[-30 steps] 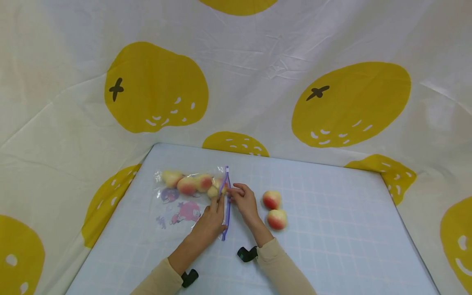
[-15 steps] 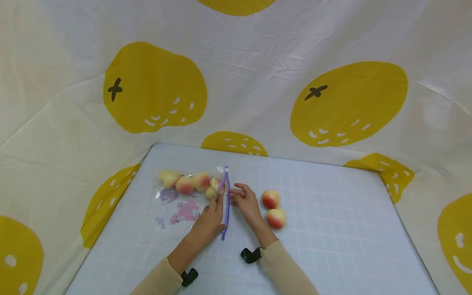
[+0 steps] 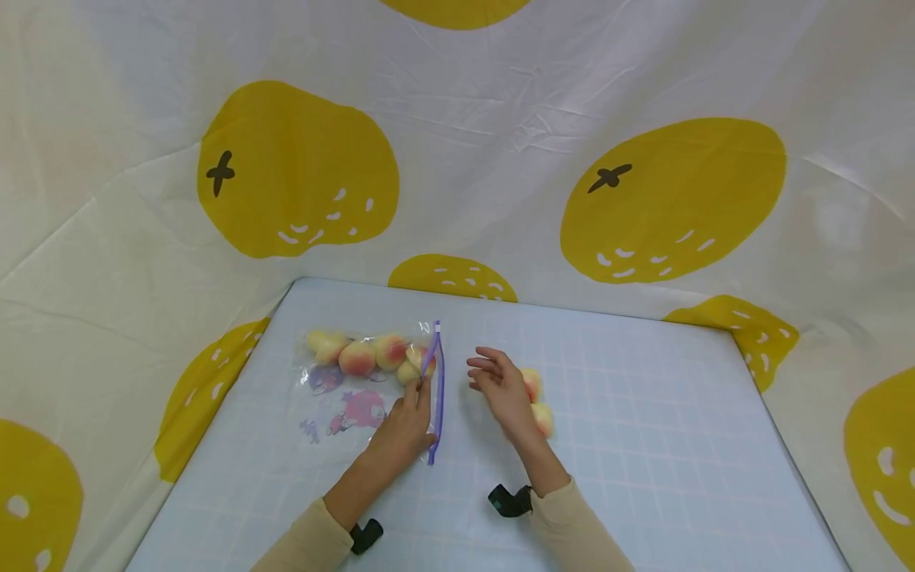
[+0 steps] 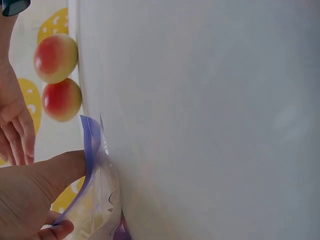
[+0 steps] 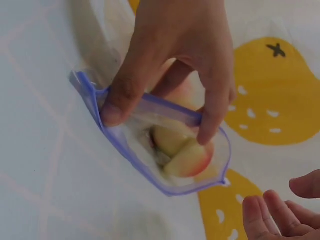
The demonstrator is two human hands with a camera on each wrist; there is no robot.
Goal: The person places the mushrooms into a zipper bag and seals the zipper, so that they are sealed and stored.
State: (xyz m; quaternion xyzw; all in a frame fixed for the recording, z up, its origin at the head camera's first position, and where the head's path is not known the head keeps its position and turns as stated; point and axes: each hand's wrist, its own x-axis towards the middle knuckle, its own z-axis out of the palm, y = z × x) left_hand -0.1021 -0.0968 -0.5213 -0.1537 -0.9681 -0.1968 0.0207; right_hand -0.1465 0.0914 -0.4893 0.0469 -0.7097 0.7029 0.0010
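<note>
Two hands [image 3: 403,427] [image 3: 509,396], one holding bag [image 3: 363,409], fruit [image 3: 357,359] inside

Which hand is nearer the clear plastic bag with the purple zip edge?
Left. The left hand grips the bag at its open mouth; the right hand is apart from it, off to the right, holding nothing.

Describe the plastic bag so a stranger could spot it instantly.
Look at the pale table, then find the left hand above it. In its grip lies the clear plastic bag, fruit showing through. Unlike the two loose peach-like fruits nearby, it has a purple zip edge and pink print.
</note>
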